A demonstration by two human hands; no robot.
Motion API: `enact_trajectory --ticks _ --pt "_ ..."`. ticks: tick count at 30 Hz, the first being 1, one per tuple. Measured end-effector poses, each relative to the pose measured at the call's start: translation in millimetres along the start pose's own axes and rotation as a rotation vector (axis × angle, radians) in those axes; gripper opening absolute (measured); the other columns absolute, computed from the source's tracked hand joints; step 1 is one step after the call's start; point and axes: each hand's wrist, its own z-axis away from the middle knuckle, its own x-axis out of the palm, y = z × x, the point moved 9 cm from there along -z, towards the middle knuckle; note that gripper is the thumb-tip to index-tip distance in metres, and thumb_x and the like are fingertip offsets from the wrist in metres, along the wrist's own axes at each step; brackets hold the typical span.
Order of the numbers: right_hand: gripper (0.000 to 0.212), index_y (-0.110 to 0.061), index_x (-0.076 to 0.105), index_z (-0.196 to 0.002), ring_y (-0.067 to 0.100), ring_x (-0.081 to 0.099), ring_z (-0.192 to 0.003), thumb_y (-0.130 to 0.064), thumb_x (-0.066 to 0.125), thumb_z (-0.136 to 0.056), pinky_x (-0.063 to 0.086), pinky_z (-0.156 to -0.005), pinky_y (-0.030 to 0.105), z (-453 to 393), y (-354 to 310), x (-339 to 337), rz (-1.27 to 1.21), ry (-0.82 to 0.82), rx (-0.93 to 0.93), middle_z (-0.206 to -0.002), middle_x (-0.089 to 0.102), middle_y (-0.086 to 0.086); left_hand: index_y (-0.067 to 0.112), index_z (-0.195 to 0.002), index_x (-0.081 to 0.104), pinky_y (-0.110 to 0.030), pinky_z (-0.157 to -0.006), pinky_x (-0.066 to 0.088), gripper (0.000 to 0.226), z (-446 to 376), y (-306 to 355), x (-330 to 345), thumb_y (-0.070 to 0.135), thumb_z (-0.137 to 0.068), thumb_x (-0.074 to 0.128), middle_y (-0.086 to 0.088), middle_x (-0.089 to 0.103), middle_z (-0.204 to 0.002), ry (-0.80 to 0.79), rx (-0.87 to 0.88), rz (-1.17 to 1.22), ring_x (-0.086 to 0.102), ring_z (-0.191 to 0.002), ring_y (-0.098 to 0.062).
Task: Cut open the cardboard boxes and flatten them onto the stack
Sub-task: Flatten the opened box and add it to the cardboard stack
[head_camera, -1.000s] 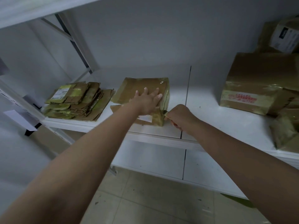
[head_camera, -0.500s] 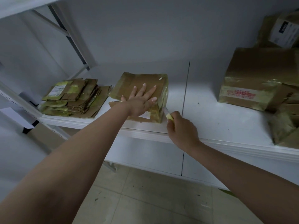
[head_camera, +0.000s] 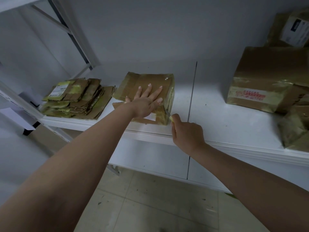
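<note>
A small taped cardboard box (head_camera: 151, 81) lies on the white shelf (head_camera: 217, 118). My left hand (head_camera: 147, 101) presses flat on its top, fingers spread. My right hand (head_camera: 187, 131) grips a small yellow-handled knife (head_camera: 168, 114) whose blade touches the box's near right corner. To the left sits a stack of flattened cardboard (head_camera: 78, 97).
Larger taped boxes (head_camera: 267, 81) stand at the right of the shelf, one more box (head_camera: 291, 29) on top and crumpled cardboard (head_camera: 296, 131) in front. A slanted shelf brace (head_camera: 71, 30) rises at the back left. Tiled floor (head_camera: 150, 206) lies below.
My right hand has drawn back from the box's corner toward the shelf's front edge with the knife. My left hand slid slightly further onto the box top.
</note>
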Motion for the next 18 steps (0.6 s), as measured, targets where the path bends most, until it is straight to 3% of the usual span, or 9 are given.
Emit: enact_trajectory --ticks 6,11,15,18 --pt "0.024 -0.005 0.058 -0.097 0.004 0.004 -0.033 -0.008 0.07 -0.077 0.008 -0.044 0.01 8 7 16 0.028 -0.087 0.064 -0.045 0.008 -0.015 0.052 -0.146 -0.011 -0.069 -0.109 -0.005 0.057 -1 1 1 0.064 -0.094 0.01 0.012 -0.022 -0.158 0.002 0.004 -0.006 -0.022 -0.145 -0.025" --pt "0.027 -0.01 0.04 -0.122 0.013 0.031 -0.042 -0.016 0.041 -0.095 0.019 -0.042 0.024 11 7 33 0.142 -0.269 0.021 -0.055 0.036 -0.006 0.053 -0.145 -0.011 -0.069 -0.109 -0.005 0.057 -3 -1 0 0.066 -0.094 0.01 0.012 -0.022 -0.158 0.006 0.006 -0.011 -0.022 -0.145 -0.025" --pt "0.026 -0.01 0.04 -0.121 0.019 0.042 -0.051 -0.018 0.038 -0.096 0.022 -0.044 0.025 9 7 34 0.125 -0.326 0.009 -0.062 0.042 -0.004 0.054 -0.145 -0.01 -0.068 -0.11 -0.005 0.058 -3 -1 1 0.068 -0.093 0.011 0.013 -0.022 -0.158 -0.008 -0.004 -0.001 -0.023 -0.145 -0.024" --pt "0.023 -0.01 0.042 -0.117 0.016 0.039 -0.051 -0.021 0.035 -0.098 0.024 -0.045 0.026 6 11 33 0.053 -0.358 0.017 -0.062 0.039 -0.004 0.053 -0.147 -0.002 -0.069 -0.109 -0.006 0.068 -2 1 -3 0.077 -0.086 0.017 0.013 -0.015 -0.16 0.017 -0.025 0.067 -0.019 -0.147 -0.024"
